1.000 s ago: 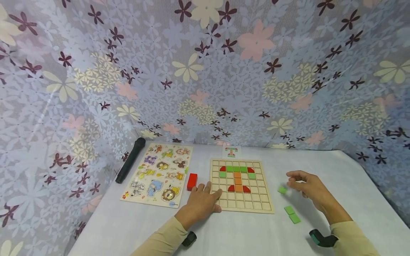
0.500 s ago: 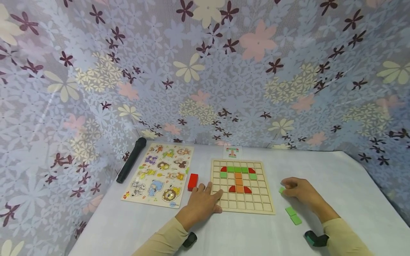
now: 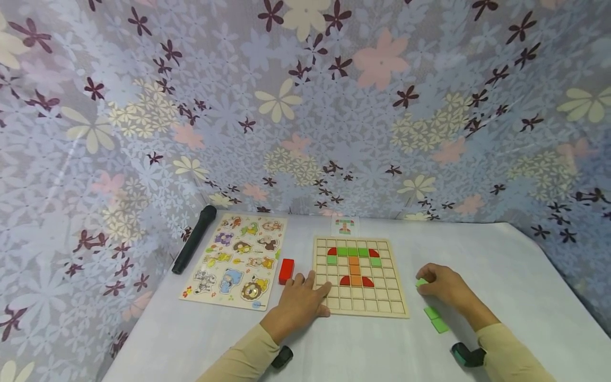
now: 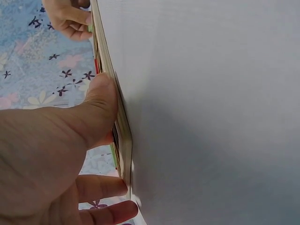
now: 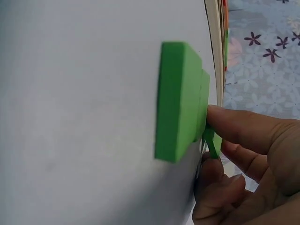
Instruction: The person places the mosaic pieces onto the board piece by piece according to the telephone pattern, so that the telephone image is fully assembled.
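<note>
My left hand [image 3: 299,305] rests at the near-left corner of a wooden grid board [image 3: 386,306], fingers extended; in the left wrist view its thumb and fingertips touch the board's edge [image 4: 123,136]. Red, green and orange pieces form a mushroom-like figure in the grid. To the right of the board, my right hand [image 3: 446,287] pinches a small green square tile [image 3: 421,283]. That tile [image 5: 214,142] shows tilted between thumb and fingers in the right wrist view. Two more green tiles, a farther one [image 3: 431,313] and a nearer one [image 3: 440,325], lie beside the hand on the white tabletop.
Behind the board lies a small pattern card [image 3: 345,226] with a similar figure. A red block [image 3: 286,271] stands left of the board, beside an animal puzzle board [image 3: 235,260]. Farther left is a long black microphone-shaped object [image 3: 194,241]. Floral cloth [image 3: 296,132] hangs behind the table.
My right hand has come down and slightly left onto the farthest green tile, and its fingers have closed on it. The left hand stays in place on the board's corner.
</note>
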### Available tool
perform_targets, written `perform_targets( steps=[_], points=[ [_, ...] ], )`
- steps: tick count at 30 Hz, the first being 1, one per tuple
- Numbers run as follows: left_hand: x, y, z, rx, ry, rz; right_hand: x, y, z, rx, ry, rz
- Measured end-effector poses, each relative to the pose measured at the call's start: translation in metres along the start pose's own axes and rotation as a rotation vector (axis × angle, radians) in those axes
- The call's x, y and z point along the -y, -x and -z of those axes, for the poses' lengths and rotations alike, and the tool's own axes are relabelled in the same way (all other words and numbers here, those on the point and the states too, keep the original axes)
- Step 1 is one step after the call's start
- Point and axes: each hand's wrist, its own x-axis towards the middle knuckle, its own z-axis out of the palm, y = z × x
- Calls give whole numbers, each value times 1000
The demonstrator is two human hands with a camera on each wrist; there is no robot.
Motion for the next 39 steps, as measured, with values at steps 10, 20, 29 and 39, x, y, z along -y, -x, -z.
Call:
perform_targets(
  steps=[10, 20, 29, 39],
  points=[
    [1, -1, -2, 9, 0, 4, -3, 1, 0, -51, -111, 16],
    [1, -1, 0, 19, -11, 5, 16, 0, 11, -133, -416, 103],
    [0, -2, 1, 35, -6, -6, 46, 0, -1, -11, -577, 181],
    [0, -2, 4, 33, -19, -9, 88, -8, -32, 105, -652, 182]
  ],
)
